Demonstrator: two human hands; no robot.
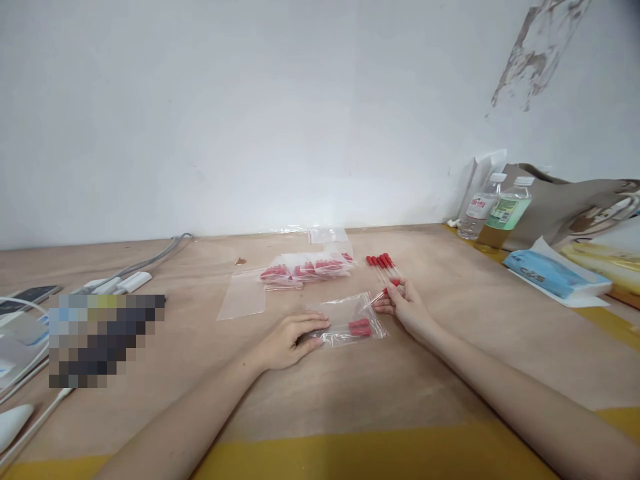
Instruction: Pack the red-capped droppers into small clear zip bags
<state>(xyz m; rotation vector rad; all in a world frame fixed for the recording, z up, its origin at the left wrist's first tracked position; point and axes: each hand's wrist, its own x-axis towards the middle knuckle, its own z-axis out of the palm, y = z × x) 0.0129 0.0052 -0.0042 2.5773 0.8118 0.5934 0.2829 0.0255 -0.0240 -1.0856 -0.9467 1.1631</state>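
My left hand (pixel 293 339) rests on the wooden table (pixel 450 347), its fingers pressed on the near end of a small clear zip bag (pixel 350 319) that holds two red-tipped clear sticks (pixel 359 327). My right hand (pixel 407 308) pinches one red-tipped stick (pixel 380 295) at the bag's right side, the stick angled toward the bag. Several loose red-tipped sticks (pixel 383 263) lie just beyond my right hand. Behind the bag sits a heap of filled clear bags (pixel 305 269) with red tips inside.
An empty clear bag (pixel 243 297) lies left of the heap, another (pixel 327 235) by the wall. Cables and white adapters (pixel 125 281) are at the left. Two plastic bottles (pixel 493 207), a brown bag (pixel 565 200) and a blue tissue pack (pixel 550 273) stand at the right.
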